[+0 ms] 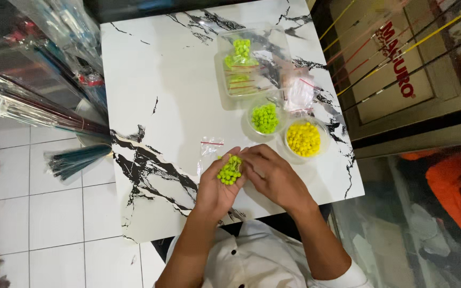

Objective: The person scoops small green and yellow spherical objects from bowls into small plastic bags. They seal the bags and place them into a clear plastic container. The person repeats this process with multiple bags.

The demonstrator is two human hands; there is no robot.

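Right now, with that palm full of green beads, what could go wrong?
1. The left hand cups a loose heap of green beads; a tilt could roll some onto the table or floor.
2. The right hand works close against the heap, and its fingers could knock beads out.
3. The yellow bowl sits near the table's edge, beside the right forearm; a bump might spill it.

red lettering [397, 58] (running sideways), on tan panel [380, 101]
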